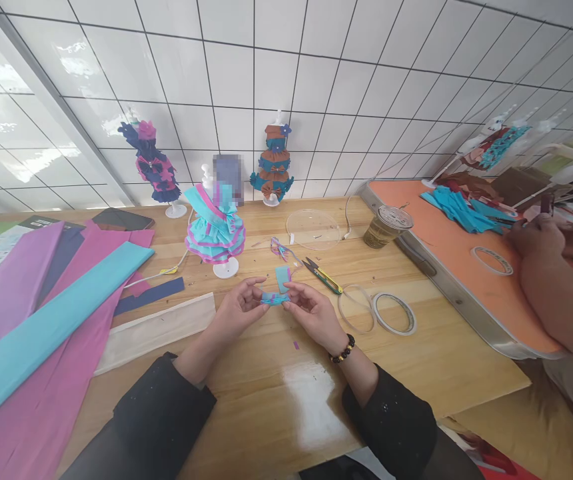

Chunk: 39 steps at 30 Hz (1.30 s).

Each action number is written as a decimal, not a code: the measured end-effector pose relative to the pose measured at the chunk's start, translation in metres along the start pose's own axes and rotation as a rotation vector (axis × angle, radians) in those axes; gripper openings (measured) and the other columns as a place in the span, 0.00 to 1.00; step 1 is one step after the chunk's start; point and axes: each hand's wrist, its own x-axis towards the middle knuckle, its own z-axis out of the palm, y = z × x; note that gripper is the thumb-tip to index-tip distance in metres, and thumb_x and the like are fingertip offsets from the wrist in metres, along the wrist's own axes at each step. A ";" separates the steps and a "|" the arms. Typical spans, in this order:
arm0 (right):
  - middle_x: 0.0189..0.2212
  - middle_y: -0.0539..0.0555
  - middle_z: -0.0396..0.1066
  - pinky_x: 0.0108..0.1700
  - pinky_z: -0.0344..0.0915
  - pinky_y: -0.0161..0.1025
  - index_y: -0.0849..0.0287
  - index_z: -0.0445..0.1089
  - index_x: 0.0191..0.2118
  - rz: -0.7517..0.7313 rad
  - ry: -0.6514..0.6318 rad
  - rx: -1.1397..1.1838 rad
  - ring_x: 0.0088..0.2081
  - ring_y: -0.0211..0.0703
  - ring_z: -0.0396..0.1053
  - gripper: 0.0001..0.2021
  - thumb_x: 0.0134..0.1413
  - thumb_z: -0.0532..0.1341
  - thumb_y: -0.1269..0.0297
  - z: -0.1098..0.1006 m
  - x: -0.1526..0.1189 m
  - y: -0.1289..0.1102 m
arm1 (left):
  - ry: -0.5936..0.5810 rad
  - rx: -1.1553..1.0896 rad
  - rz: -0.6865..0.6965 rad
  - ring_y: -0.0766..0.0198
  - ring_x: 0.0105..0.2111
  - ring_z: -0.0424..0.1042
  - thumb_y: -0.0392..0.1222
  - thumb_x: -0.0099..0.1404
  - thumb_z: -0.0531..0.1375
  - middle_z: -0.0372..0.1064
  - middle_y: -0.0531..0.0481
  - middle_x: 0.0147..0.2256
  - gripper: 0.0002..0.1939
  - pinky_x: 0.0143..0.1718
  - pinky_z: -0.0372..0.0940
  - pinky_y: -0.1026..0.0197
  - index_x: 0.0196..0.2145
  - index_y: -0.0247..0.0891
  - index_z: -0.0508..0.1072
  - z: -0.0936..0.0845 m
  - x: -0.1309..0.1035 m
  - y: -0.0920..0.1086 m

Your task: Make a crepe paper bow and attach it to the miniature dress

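My left grip and right grip are pinching closed on the two ends of a turquoise-and-purple strip; I am holding it over the wooden surface, near the snips.

The table is smooth, shiny wood. The wall looks glossy. The little blue strip looks like crinkly paper. The cup looks like clear plastic.
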 end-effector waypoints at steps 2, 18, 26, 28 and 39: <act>0.34 0.53 0.69 0.40 0.65 0.38 0.56 0.66 0.45 0.008 0.001 0.017 0.36 0.40 0.67 0.17 0.46 0.61 0.63 0.000 0.000 0.000 | 0.023 0.029 -0.007 0.67 0.32 0.67 0.40 0.53 0.60 0.63 0.52 0.30 0.24 0.38 0.63 0.62 0.48 0.38 0.61 0.000 0.000 0.001; 0.33 0.52 0.69 0.39 0.65 0.38 0.56 0.66 0.44 0.016 0.020 0.088 0.35 0.39 0.67 0.16 0.45 0.62 0.63 0.000 0.002 0.005 | -0.001 0.057 0.040 0.63 0.33 0.68 0.41 0.53 0.60 0.70 0.48 0.31 0.09 0.36 0.63 0.61 0.33 0.36 0.72 -0.001 0.001 -0.008; 0.34 0.53 0.69 0.40 0.65 0.38 0.56 0.66 0.43 0.015 0.015 0.123 0.35 0.39 0.68 0.15 0.46 0.61 0.64 -0.001 0.001 0.005 | 0.032 -0.013 0.006 0.59 0.37 0.71 0.41 0.51 0.63 0.74 0.48 0.35 0.11 0.40 0.65 0.58 0.34 0.37 0.74 -0.001 0.002 -0.010; 0.35 0.53 0.69 0.40 0.65 0.38 0.56 0.66 0.44 0.015 0.016 0.123 0.35 0.39 0.68 0.15 0.46 0.61 0.64 -0.001 0.001 0.005 | 0.037 -0.015 0.000 0.59 0.37 0.71 0.41 0.51 0.63 0.74 0.47 0.35 0.11 0.40 0.65 0.58 0.33 0.36 0.74 -0.001 0.002 -0.011; 0.33 0.52 0.69 0.39 0.65 0.39 0.56 0.66 0.44 -0.006 0.023 0.129 0.35 0.40 0.68 0.15 0.47 0.61 0.64 0.000 0.002 0.006 | 0.076 -0.013 -0.008 0.61 0.34 0.72 0.39 0.50 0.63 0.74 0.48 0.32 0.09 0.37 0.66 0.60 0.31 0.35 0.73 0.000 0.002 -0.009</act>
